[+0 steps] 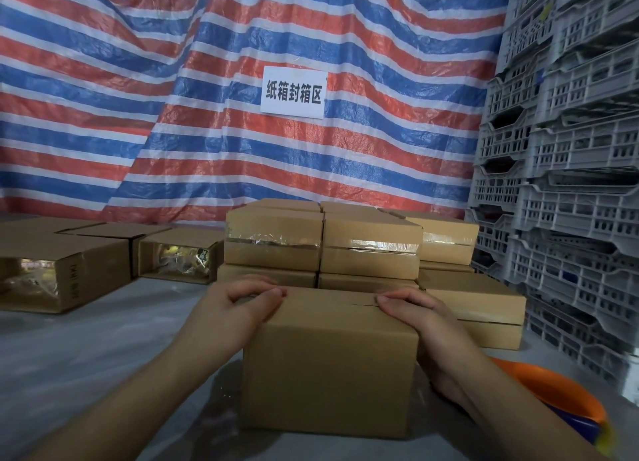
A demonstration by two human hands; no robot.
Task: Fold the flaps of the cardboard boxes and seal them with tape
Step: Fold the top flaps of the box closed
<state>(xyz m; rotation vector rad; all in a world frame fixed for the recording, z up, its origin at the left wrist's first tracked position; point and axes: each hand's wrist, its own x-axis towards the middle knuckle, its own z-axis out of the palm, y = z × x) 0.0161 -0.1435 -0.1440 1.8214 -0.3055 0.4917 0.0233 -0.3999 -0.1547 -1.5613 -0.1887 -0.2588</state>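
A plain brown cardboard box (328, 367) stands in front of me on the plastic-covered surface, its top flaps folded shut with a bare seam between them. My left hand (242, 305) grips its upper left edge, fingers curled over the top. My right hand (415, 319) grips the upper right edge the same way, fingertips on the seam. Behind it stands a stack of taped boxes (321, 246). No tape roll or dispenser is in view.
Open boxes (62, 270) with shiny contents lie on their sides at the left. More closed boxes (477, 305) sit at the right. Grey plastic crates (570, 184) are stacked along the right wall. An orange bowl (560, 398) lies at lower right. A striped tarp (242, 115) hangs behind.
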